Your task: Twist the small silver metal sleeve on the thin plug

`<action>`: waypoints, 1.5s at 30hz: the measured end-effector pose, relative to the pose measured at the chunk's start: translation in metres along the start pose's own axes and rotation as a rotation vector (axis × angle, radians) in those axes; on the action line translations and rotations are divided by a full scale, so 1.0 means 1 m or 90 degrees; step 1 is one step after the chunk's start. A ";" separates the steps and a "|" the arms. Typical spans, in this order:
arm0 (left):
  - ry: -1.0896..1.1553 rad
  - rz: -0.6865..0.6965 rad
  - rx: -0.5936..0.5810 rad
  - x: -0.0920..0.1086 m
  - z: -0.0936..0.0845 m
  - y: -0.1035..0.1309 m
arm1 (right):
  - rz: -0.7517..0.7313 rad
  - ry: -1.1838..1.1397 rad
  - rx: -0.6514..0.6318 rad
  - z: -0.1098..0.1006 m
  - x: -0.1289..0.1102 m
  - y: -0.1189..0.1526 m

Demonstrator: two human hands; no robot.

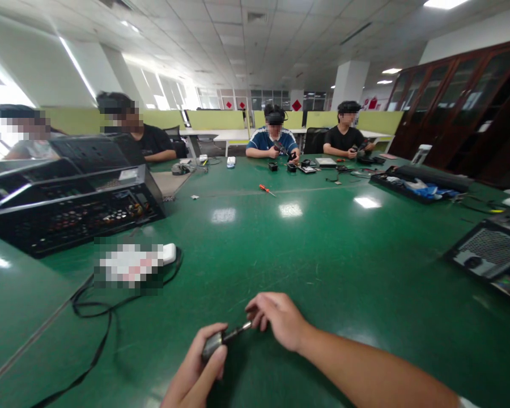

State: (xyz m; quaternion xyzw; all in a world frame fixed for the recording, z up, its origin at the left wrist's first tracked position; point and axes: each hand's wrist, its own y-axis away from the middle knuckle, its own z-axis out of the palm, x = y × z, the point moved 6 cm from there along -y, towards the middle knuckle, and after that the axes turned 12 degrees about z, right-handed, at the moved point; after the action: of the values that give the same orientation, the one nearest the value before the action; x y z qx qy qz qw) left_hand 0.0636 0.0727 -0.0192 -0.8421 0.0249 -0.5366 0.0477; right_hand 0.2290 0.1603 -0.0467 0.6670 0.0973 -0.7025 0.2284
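Observation:
My left hand (204,362) is closed around the thick grey handle of a screwdriver (234,334). Its slim dark shaft points up and to the right, ending in a shiny metal tip. Beside that tip is my right hand (278,320), its fingers loosely bent and somewhat apart. The fingertips are very close to the metal; whether they touch it I cannot tell. Both hands are low over the front of the green table (344,272).
An open black computer case (85,209) lies at left, near a pixelated item (130,265) with a black strap (104,334). Another case (493,255) is at right. An orange screwdriver (265,188) lies mid-table. Several people sit around; one across (276,139) handles parts. A black tray (420,184) holds blue items.

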 end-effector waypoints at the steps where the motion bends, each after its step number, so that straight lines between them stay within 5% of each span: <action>1: 0.034 0.016 -0.036 0.010 0.019 -0.010 | -0.001 -0.042 0.050 -0.025 0.001 0.006; 4: 0.066 0.101 -0.138 0.037 0.064 -0.039 | -0.031 -0.087 0.138 -0.080 -0.005 0.025; 7: 0.020 0.206 -0.199 0.050 0.081 -0.059 | -0.078 -0.032 0.131 -0.096 -0.018 0.039; 13: 0.009 0.213 -0.251 0.034 0.078 -0.063 | -0.085 0.164 0.060 -0.071 -0.024 0.045; 18: 0.023 0.200 -0.251 0.033 0.078 -0.062 | -0.053 0.275 0.097 -0.065 -0.021 0.044; 45: 0.015 0.186 -0.240 0.034 0.083 -0.065 | -0.035 0.316 0.142 -0.067 -0.015 0.036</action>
State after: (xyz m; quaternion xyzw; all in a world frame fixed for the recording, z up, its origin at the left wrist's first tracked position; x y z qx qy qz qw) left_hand 0.1530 0.1381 -0.0165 -0.8172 0.2466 -0.5198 -0.0336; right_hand 0.3050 0.1617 -0.0317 0.8370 0.0909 -0.5296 0.1036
